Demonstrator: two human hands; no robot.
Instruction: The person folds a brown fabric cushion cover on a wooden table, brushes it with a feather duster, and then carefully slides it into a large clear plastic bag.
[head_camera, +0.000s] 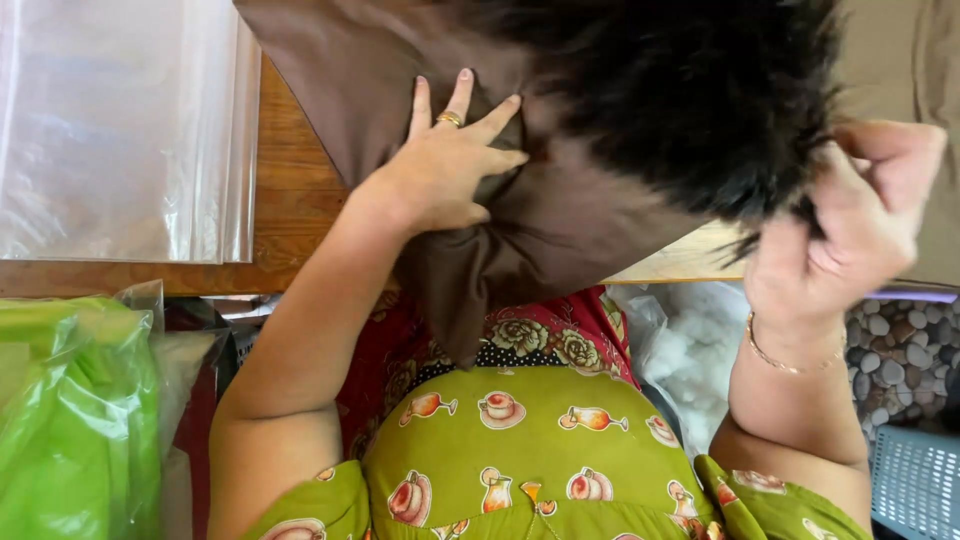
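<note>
Left hand (450, 165) lies flat, fingers spread, pressing a brown fabric cushion cover (560, 215) on the wooden tabletop (295, 195). Right hand (850, 235) has its fingers closed on the cover's black fur panel (690, 90). Clear plastic sheets (120, 130) lie at left.

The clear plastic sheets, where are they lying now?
In the head view, the clear plastic sheets lie at upper left on the wooden table, left of the left hand pressing the brown cushion cover.

The brown pillow cover (560, 210) runs off the top edge; black fur (690, 90) hides its right part; the right hand's (850, 230) fingertips vanish into that fur; its grip stays unclear.
</note>
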